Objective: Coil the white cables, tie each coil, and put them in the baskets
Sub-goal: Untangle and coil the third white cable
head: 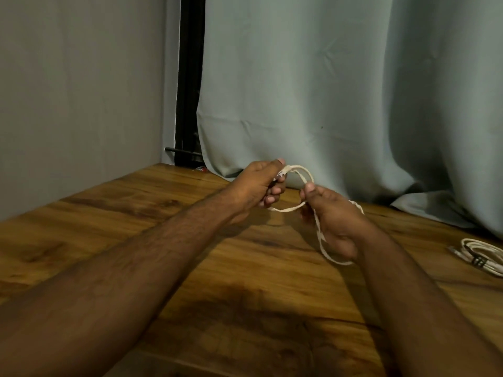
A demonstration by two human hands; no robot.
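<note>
Left hand (pixel 255 186): above the tabletop (pixel 136 227), toward its far edge, left of the right hand.
Right hand (pixel 332 221): just beside the left hand, slightly nearer the viewer.
Cable (pixel 302 172): strung between both hands, loops hanging below the right hand.
Coiled cable (pixel 481 257): on the tabletop, far right, well apart from the hands.
Curtain (pixel 340 91): behind the tabletop.
Wall (pixel 81 91): left of the curtain.

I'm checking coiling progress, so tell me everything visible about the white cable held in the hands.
The white cable is thin, flat-looking and limp, held above the wooden table. The left hand grips one end; the right hand pinches it. One loop arches between the hands, and another hangs below the right hand.
</note>
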